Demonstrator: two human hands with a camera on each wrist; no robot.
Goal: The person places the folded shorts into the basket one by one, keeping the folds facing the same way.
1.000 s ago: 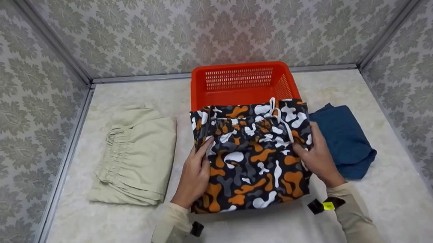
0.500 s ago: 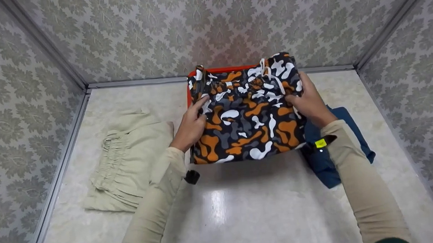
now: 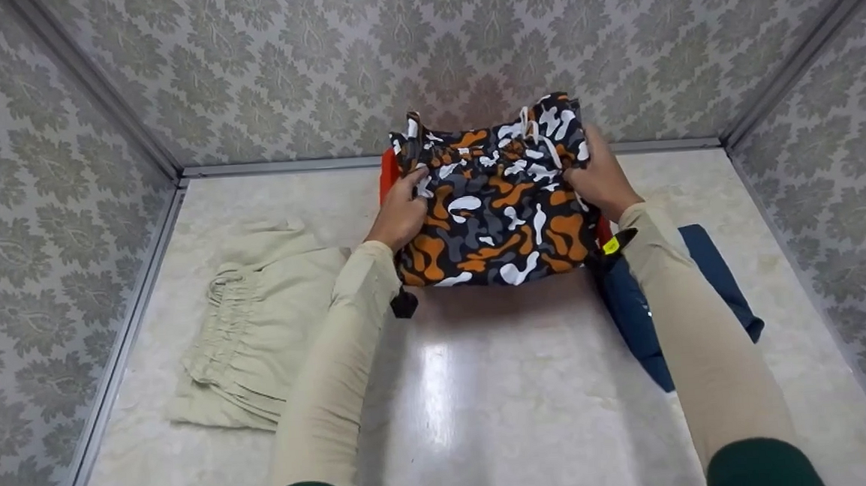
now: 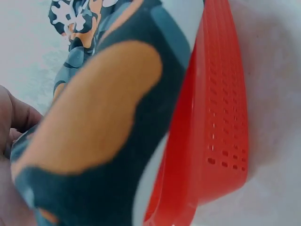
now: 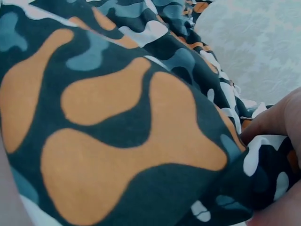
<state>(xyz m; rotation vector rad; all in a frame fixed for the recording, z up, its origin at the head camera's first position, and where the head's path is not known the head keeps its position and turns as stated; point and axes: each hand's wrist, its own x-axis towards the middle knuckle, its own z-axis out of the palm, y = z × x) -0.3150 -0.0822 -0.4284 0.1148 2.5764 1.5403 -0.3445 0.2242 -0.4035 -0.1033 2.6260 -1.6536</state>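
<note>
Both hands hold a folded pair of patterned shorts [image 3: 491, 209], black with orange, white and grey blotches, a gathered waistband and white drawstring. The left hand [image 3: 401, 211] grips its left side, thumb on top. On the opposite side the right hand [image 3: 603, 176] pinches the cloth, thumb over the front and fingers behind. The shorts are over the red basket [image 3: 388, 176], hiding most of it. In the left wrist view the cloth's folded edge hangs beside the basket's perforated wall [image 4: 225, 103]. The right wrist view is filled by the cloth [image 5: 131, 122] and part of the right hand.
Folded beige trousers [image 3: 257, 321] with an elastic waist lie on the table [image 3: 489, 420] at the left. A folded dark blue garment [image 3: 717, 274] lies at the right, partly behind the right forearm. Patterned wall panels [image 3: 444, 62] stand around the back and sides.
Both hands have carried the patterned shorts forward, away from the body, from the basket's near side to above it. The beige and blue garments stay on the table.
</note>
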